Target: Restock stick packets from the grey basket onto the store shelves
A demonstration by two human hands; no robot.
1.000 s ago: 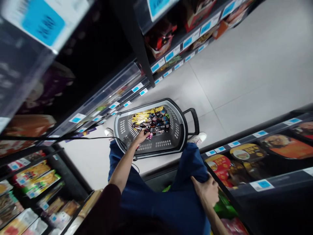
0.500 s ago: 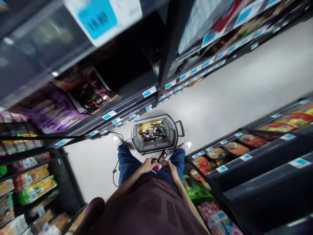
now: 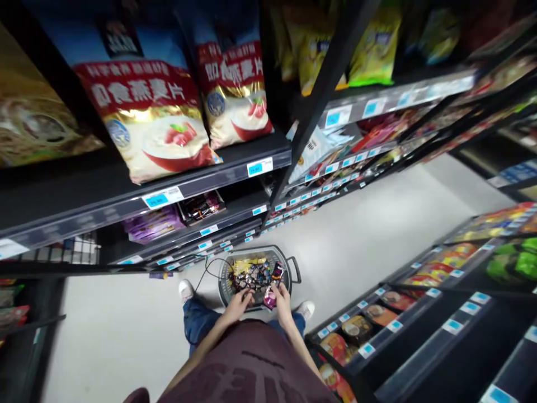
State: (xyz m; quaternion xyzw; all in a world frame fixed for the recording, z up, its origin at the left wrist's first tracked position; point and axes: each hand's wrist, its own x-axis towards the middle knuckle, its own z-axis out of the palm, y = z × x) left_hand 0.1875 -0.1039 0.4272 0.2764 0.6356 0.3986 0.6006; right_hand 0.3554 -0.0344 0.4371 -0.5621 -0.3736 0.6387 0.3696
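Note:
A grey basket [image 3: 223, 291] with perforated sides stands on the floor between my shoes. Inside it lie many small dark wrapped snacks [image 3: 251, 276] and yellow packets [image 3: 247, 263]. My right hand [image 3: 282, 298] holds a dark and purple packet [image 3: 271, 295] over the basket's right part. Left of it, my left hand [image 3: 240, 302] is over the near rim, close to the wrapped snacks; its fingers are bent, and whether anything is between them is too small to tell.
Shelves [image 3: 218, 176] with oatmeal bags [image 3: 163, 126] rise at the upper left. Lower right stands another shelf [image 3: 356, 358] with bowl-shaped packs. A thin cable [image 3: 205, 272] loops by the basket. A purple packet [image 3: 160, 275] lies on the floor by the shelf foot.
The view has tilted up, showing more of the shelves. Both hands have moved forward from my lap to the basket. My left hand has let go of the packet, which my right hand now holds.

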